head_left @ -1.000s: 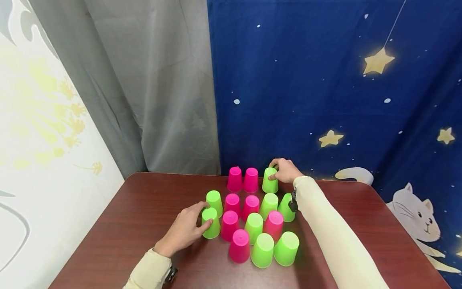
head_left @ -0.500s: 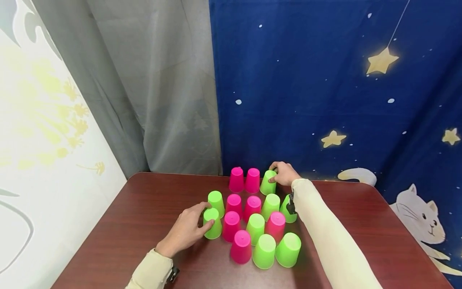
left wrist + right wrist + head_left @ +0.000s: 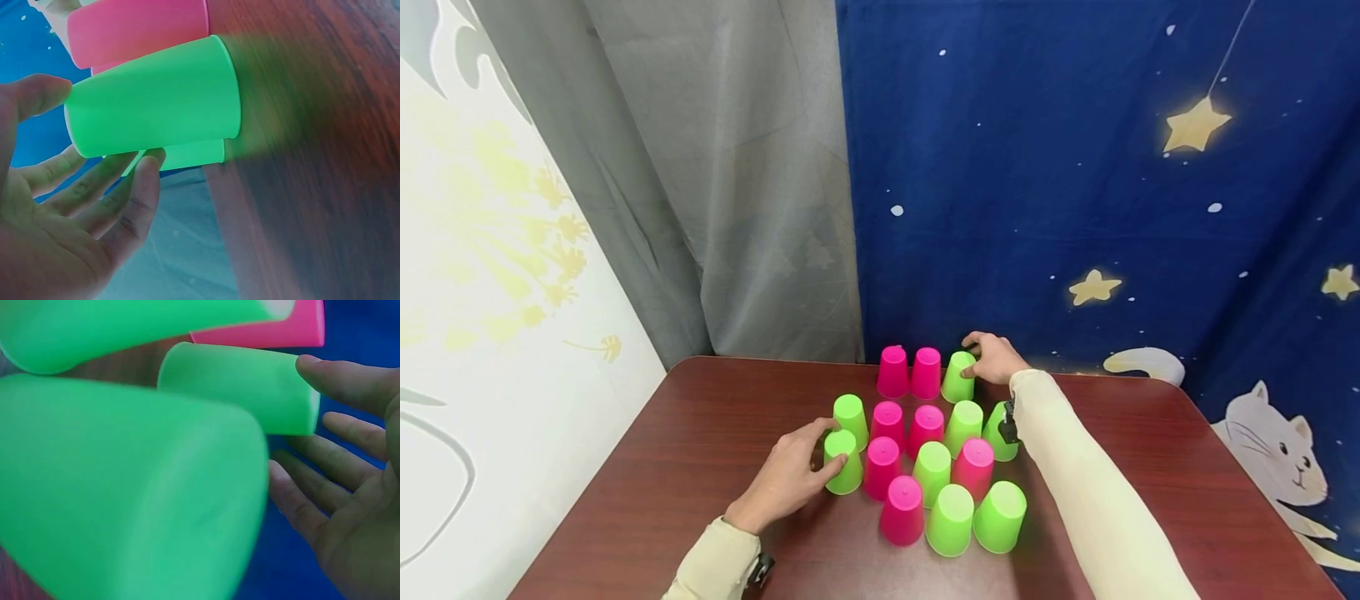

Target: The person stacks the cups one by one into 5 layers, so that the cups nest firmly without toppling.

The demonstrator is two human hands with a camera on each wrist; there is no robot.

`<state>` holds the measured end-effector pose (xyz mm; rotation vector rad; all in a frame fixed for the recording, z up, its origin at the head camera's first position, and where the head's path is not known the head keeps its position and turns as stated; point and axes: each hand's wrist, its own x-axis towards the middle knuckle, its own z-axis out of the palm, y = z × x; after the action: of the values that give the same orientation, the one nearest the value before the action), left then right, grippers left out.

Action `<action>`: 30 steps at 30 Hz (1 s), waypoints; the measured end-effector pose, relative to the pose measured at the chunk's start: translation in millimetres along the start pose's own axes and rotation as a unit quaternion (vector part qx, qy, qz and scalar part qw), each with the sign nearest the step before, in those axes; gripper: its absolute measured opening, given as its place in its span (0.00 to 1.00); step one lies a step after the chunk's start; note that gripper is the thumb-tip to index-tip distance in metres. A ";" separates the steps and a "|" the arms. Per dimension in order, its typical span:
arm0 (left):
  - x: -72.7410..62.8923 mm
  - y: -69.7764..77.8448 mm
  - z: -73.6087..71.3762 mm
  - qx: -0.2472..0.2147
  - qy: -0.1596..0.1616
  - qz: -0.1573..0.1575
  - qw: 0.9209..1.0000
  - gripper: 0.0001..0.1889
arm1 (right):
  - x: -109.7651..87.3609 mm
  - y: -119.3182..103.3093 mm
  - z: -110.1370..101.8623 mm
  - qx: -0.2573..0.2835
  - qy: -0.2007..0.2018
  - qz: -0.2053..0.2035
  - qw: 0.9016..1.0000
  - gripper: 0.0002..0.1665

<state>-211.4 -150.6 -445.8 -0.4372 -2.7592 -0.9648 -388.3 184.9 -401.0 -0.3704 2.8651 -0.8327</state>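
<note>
At the left of a group of upside-down cups, my left hand [image 3: 785,475] holds a green cup [image 3: 844,464] between thumb and fingers. The left wrist view shows the thumb [image 3: 44,94] at the top edge of this cup [image 3: 153,97], with the fingers along its opposite side. Reaching to the back row, my right hand [image 3: 997,360] holds another green cup [image 3: 957,379]. In the right wrist view its thumb [image 3: 340,381] lies on that cup [image 3: 234,387], and the other fingers are spread on the far side, partly hidden behind it.
Two pink cups [image 3: 892,372] stand left of the right hand's cup. Several more pink and green cups [image 3: 950,522] stand in rows toward the front. One green cup [image 3: 997,433] is partly covered by the right wrist. The brown table [image 3: 715,417] ends at grey and blue curtains.
The right hand has shifted its green cup slightly left, closer to the pink cups in the back row. The left hand and its cup stay in place. The head view has shifted a little.
</note>
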 end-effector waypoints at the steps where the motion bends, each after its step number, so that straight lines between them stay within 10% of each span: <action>1: -0.2 -0.8 0.2 -0.001 -0.001 -0.001 1.000 0.23 | -1.2 0.3 -2.3 0.001 -0.003 0.000 1.000 0.38; 17: -1.7 -6.6 -7.7 -0.005 0.005 0.002 1.000 0.24 | -52.0 15.0 -34.5 -0.011 -0.023 -0.044 0.999 0.33; 30: 8.9 -45.2 -35.2 0.052 0.029 -0.004 0.998 0.22 | -97.7 33.6 -22.3 -0.002 -0.007 -0.090 0.996 0.29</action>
<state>-232.1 -204.6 -442.3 -0.3767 -2.7450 -0.8163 -305.4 250.2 -394.7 -0.6403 2.8516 -0.8484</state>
